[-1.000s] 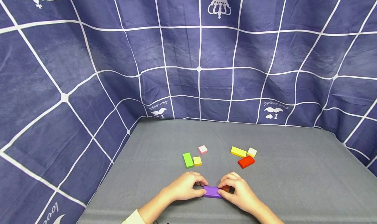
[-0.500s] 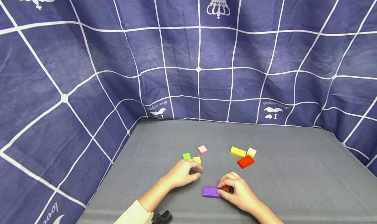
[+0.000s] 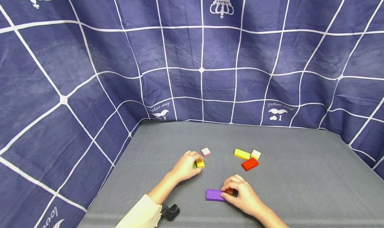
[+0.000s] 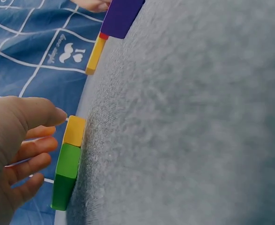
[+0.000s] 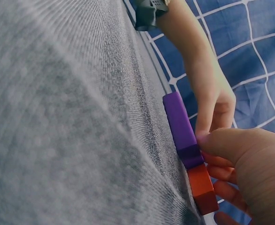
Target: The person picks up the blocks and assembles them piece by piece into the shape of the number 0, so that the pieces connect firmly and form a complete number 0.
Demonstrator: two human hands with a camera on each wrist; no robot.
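Note:
My left hand reaches over a small yellow block and a longer green block, which lie end to end. Its thumb and fingers are spread around the yellow block; a small gap shows in the left wrist view. Much of the green block is hidden under that hand in the head view. Nearer the front lies a purple rectangular block. The thumb and index finger of my right hand pinch its right end. An orange-red block abuts that end, partly covered by the right hand's fingers.
A small pink block with a pale top lies beyond the left hand. To the right, a long yellow block, a small pale-topped yellow block and a red block sit close together. A blue curtain borders the grey table.
My left hand has let go of the purple block's left end and moved forward and left to the yellow and green blocks. The right hand has stayed at the purple block.

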